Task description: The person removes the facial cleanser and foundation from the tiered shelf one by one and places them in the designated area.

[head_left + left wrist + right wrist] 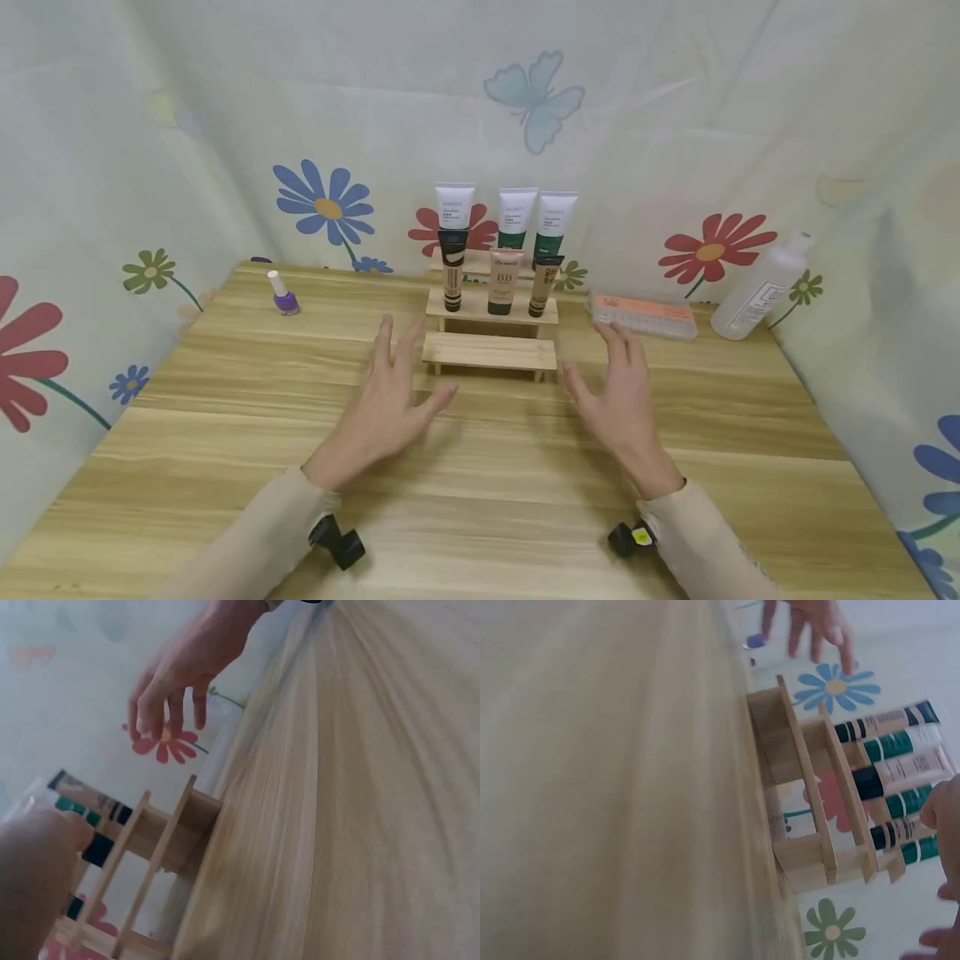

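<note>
A tiered wooden rack [489, 353] stands on the table, its lowest step bare. Three small tubes stand on the middle step: a black-capped one [453, 275], a beige BB cream tube [502, 282] and a slim dark-topped one [543, 287]. Behind them, on the top step, are three white-and-green tubes [516, 215]. My left hand [382, 400] hovers to the rack's front left, fingers spread and holding nothing. On the front right side is my right hand [618, 400], likewise spread and holding nothing. The right wrist view shows the rack [810, 772] between both hands.
A purple nail polish bottle [283, 293] stands at the back left. To the right of the rack lies a clear box [645, 317] with an orange label. A translucent white bottle [761, 287] stands at the back right. Flower-print cloth [630, 158] hangs behind the table.
</note>
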### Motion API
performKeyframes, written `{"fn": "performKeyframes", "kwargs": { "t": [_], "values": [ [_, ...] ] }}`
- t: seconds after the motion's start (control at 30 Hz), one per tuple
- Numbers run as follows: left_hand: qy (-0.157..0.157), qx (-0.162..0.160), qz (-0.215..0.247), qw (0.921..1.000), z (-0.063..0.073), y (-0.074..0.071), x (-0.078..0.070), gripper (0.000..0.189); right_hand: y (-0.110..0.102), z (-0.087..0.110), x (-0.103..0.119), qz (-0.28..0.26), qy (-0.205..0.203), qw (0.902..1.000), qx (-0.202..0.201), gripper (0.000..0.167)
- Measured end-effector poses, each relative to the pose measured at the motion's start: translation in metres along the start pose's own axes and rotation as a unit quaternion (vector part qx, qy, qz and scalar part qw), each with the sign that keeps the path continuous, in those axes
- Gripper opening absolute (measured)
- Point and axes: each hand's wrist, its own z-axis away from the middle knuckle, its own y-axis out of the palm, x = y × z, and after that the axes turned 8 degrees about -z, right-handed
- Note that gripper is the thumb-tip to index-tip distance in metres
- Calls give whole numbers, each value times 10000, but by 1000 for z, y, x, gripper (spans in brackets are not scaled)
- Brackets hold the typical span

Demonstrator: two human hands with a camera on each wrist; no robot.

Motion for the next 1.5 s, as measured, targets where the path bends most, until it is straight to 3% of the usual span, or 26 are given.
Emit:
{"fn": "performKeyframes", "kwargs": {
  "t": [0.17, 0.33, 0.53, 0.7, 1.0, 1.5],
  "values": [
    [-178, -297, 1374, 9899, -17, 13, 13, 87, 2, -16, 0, -1229, -54, 9910, -519, 59],
    [-660, -428, 2205, 9722, -29, 22, 22, 69, 8, -32, 3, -2073, -51, 9742, -888, 51],
    [-978, -609, 2586, 9591, -37, 27, 27, 55, 23, -57, 12, -3156, -22, 9428, -1076, 47],
    [-773, -745, 2762, 9551, -40, 33, 33, 46, 36, -73, 18, -3439, -75, 9320, -1146, 49],
    [-524, -680, 2835, 9551, -44, 39, 39, 36, 52, -86, 25, -3300, 5, 9368, -1162, 47],
    [-490, -613, 2985, 9512, -44, 46, 41, 35, 60, -89, 22, -3134, 95, 9410, -1270, 39]
  ]
}}
